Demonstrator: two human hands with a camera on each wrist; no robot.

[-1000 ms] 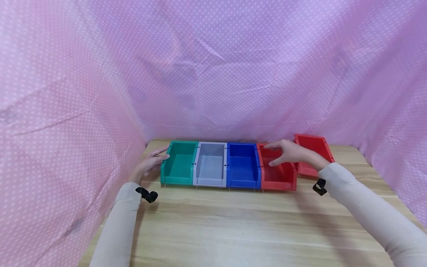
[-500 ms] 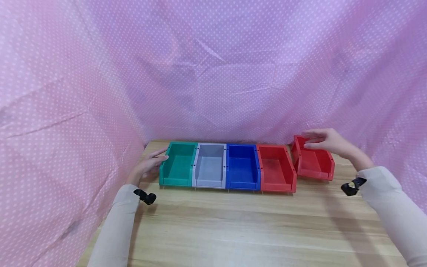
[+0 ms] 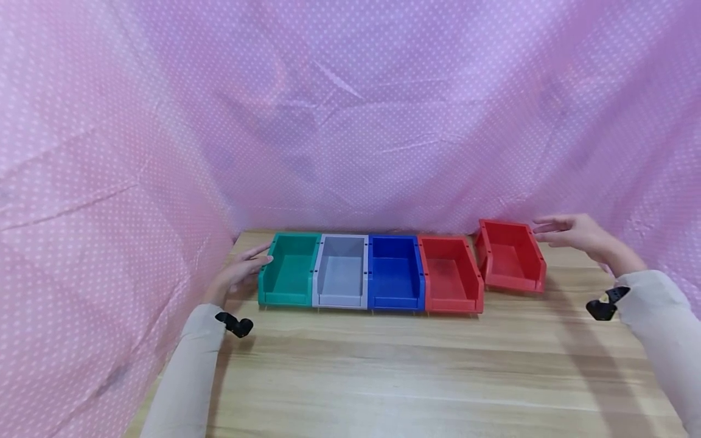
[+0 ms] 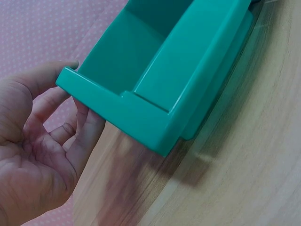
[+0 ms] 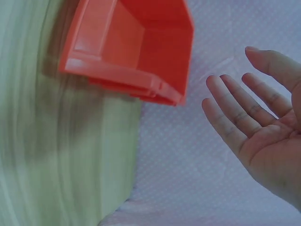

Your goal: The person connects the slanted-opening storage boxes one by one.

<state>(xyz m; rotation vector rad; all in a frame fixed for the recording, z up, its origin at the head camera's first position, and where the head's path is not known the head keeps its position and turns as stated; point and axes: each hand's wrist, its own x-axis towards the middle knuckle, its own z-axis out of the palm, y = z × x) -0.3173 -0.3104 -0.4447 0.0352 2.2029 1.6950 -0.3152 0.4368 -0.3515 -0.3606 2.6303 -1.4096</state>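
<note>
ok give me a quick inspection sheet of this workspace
surface: wooden table, light grain.
job's things: green bin, grey bin, blue bin and red bin side by side in a row; second red bin apart at the right, angled.
clutter: nothing seen.
hands: left hand rests against the green bin's outer side; right hand open, beside the second red bin, not touching.
cables: nothing seen.
surroundings: pink dotted cloth behind and at both sides.
</note>
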